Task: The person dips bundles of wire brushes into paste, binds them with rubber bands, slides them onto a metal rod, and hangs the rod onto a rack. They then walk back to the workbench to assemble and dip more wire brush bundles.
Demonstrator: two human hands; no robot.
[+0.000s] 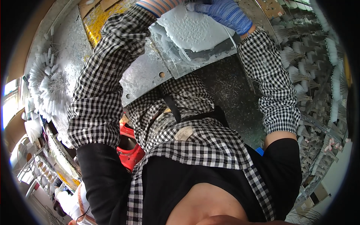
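Note:
At the top edge, a thick layer of bumpy white paste (195,29) is spread on a flat sheet or tray (219,52) with smeared edges. My left hand (160,5), in an orange and blue striped glove, is at the paste's far left; the frame cuts off its fingers. Over the far side of the paste is my right hand (227,15) in a blue striped glove. Its thumb points left and the fingers bend together toward the left hand. Whatever they pinch is too small or cut off to name.
The tray rests on a scuffed metal tabletop (144,71) with round holes. Yellow looped material (104,23) lies at the far left. Pale bristle bundles stand on the left (47,84), and many wire-stemmed brushes (300,71) fill the right. A red plastic stool (131,155) is beside my lap.

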